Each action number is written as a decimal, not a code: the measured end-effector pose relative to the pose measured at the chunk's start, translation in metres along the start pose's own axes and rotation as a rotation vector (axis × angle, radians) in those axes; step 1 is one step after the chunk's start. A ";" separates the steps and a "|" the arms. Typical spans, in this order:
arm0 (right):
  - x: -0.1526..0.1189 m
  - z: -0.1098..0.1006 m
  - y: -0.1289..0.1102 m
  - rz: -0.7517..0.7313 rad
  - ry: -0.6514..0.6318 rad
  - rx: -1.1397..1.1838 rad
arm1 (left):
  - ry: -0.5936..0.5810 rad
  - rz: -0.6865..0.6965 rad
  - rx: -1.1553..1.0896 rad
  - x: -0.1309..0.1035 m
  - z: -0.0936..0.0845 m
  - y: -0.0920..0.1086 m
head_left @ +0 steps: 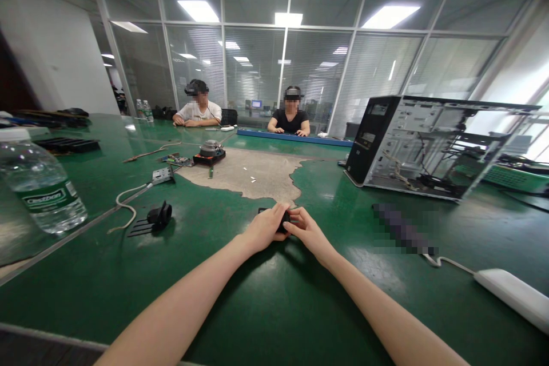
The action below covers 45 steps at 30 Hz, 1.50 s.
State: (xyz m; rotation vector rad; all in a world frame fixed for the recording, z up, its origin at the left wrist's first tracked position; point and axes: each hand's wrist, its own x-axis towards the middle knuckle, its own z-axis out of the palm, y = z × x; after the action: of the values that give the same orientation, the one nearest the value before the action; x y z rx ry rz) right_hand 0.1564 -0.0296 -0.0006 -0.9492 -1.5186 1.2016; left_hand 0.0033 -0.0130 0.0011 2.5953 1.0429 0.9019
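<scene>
Near the middle of the green table, my left hand (269, 227) and my right hand (302, 225) meet around a small black object (282, 222). Both hands have their fingers closed on it, and they hide most of its shape. A dark edge shows just behind my left hand. To the left on the table lies a black plastic part (159, 216) with a round end and thin prongs. Beyond my hands is a bare grey-beige patch (274, 174) in the green surface.
An open computer case (373, 143) stands at the right. A water bottle (51, 200) is at the left. A cooler-like part (210, 151) and a bracket with cable (162, 175) lie farther back. A white power strip (514, 297) sits right. Two people sit across the table.
</scene>
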 end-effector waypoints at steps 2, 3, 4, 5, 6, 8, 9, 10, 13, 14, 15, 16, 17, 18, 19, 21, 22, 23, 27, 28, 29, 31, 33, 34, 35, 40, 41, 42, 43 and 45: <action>0.001 0.000 0.002 0.000 0.012 -0.014 | -0.002 -0.019 0.008 0.000 0.001 0.000; 0.002 0.000 0.004 0.008 0.020 -0.019 | -0.003 -0.026 0.013 -0.001 0.002 0.000; 0.003 0.000 0.006 0.019 0.027 -0.021 | 0.001 -0.034 0.017 -0.001 0.002 0.000; 0.005 0.000 0.007 0.036 0.038 -0.020 | -0.002 -0.044 0.012 0.000 0.003 0.000; 0.006 -0.001 0.009 0.055 0.053 -0.022 | -0.006 -0.057 0.003 0.000 0.003 0.000; 0.008 -0.002 0.010 0.091 0.076 -0.037 | -0.010 -0.078 -0.026 0.000 0.002 0.000; 0.009 -0.002 0.010 0.102 0.074 -0.044 | -0.011 -0.083 -0.042 0.001 0.002 0.000; 0.008 -0.003 0.010 0.107 0.064 -0.048 | -0.015 -0.091 -0.055 0.001 0.002 -0.001; 0.007 -0.004 0.008 0.098 0.028 -0.039 | -0.027 -0.131 -0.094 0.002 0.001 -0.002; 0.006 -0.005 0.007 0.099 0.025 -0.028 | -0.030 -0.149 -0.110 0.002 0.001 -0.003; 0.006 -0.005 0.006 0.108 0.025 -0.013 | -0.030 -0.166 -0.130 0.002 0.001 -0.003; 0.005 -0.005 0.005 0.119 0.032 0.006 | -0.025 -0.180 -0.153 0.002 0.002 -0.004; 0.005 -0.005 0.004 0.136 0.033 0.027 | -0.009 -0.189 -0.174 0.002 0.003 -0.003; 0.005 -0.005 0.003 0.156 0.040 0.049 | 0.018 -0.191 -0.193 0.002 0.004 -0.003; 0.006 -0.005 0.002 0.182 0.051 0.067 | 0.055 -0.189 -0.206 0.002 0.005 -0.001; 0.006 -0.005 0.000 0.239 0.086 0.090 | 0.139 -0.177 -0.213 0.002 0.007 0.003; 0.007 -0.005 -0.001 0.266 0.103 0.098 | 0.172 -0.171 -0.212 0.002 0.007 0.005; 0.007 -0.005 -0.002 0.288 0.117 0.109 | 0.186 -0.159 -0.209 0.002 0.008 0.008; 0.005 -0.005 -0.007 0.344 0.138 0.160 | 0.144 -0.133 -0.163 0.000 0.006 0.016; 0.005 -0.005 -0.009 0.357 0.144 0.167 | 0.115 -0.122 -0.152 0.000 0.006 0.017; 0.005 -0.006 -0.010 0.368 0.148 0.174 | 0.085 -0.090 -0.139 -0.001 0.005 0.017; 0.004 -0.006 -0.011 0.385 0.143 0.189 | 0.045 -0.027 -0.113 -0.002 0.004 0.016; 0.005 -0.006 -0.010 0.398 0.117 0.205 | 0.031 0.004 -0.089 -0.003 0.004 0.014; 0.005 -0.006 -0.009 0.404 0.103 0.208 | 0.031 0.000 -0.080 -0.003 0.004 0.013; 0.005 -0.006 -0.008 0.409 0.091 0.205 | 0.032 -0.011 -0.075 -0.003 0.004 0.012; 0.007 -0.005 -0.001 0.349 0.085 0.132 | 0.058 -0.039 -0.076 -0.002 0.002 0.007; 0.008 -0.005 0.001 0.326 0.084 0.122 | 0.058 -0.035 -0.080 -0.001 0.001 0.006; 0.008 -0.006 0.003 0.304 0.077 0.119 | 0.046 -0.031 -0.088 0.000 0.000 0.006; 0.008 -0.006 0.004 0.283 0.067 0.121 | 0.037 -0.030 -0.093 0.000 0.000 0.005; 0.009 -0.008 0.007 0.241 0.042 0.126 | 0.028 -0.028 -0.097 0.001 -0.001 0.004</action>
State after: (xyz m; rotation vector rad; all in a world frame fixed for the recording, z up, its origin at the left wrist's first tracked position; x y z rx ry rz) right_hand 0.1618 -0.0181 -0.0053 -1.0876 -1.3057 1.4213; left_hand 0.0053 -0.0159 0.0041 2.4898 1.0141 0.9596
